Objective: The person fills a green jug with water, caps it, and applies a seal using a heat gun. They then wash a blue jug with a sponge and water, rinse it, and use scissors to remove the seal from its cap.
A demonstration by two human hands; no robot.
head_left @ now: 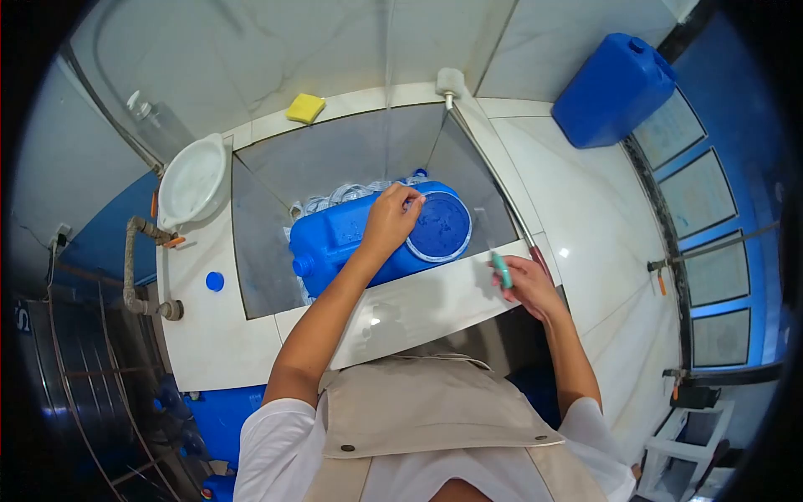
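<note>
Jug (347, 227) on its side in the sink (309, 159), left hand (393, 219) at its round end

We see the left hand over the jug, palm down, its fingers drawn together by the white ring that edges the round end. Whether it pinches anything, we can't make out. The right hand (531, 286) is curled around a small teal tool (502, 269), just over the near rim of the sink; the tool's thin tip points up and away from us, apart from the jug.

Under the left hand, the blue jug fills the middle of the sink, its spout toward the left and its dark blue round end toward the right, with what look like drops on it. Behind it we find pale, crumpled-looking stuff (335, 199) we can't name.

Right of the sink, a brush (450, 81) lies along the rim, its white head at the far corner and its reddish handle end beside the right hand. On the far rim sits a yellow sponge (306, 109). On the left counter (209, 347) we have a loose blue cap (215, 281), with a white bowl (194, 180) farther back at the sink's corner and a pump bottle (163, 121) behind it. A brown pipe (134, 259) bends along the left edge. To the far right, a blue can (615, 92) stands upright, its lid on.
</note>
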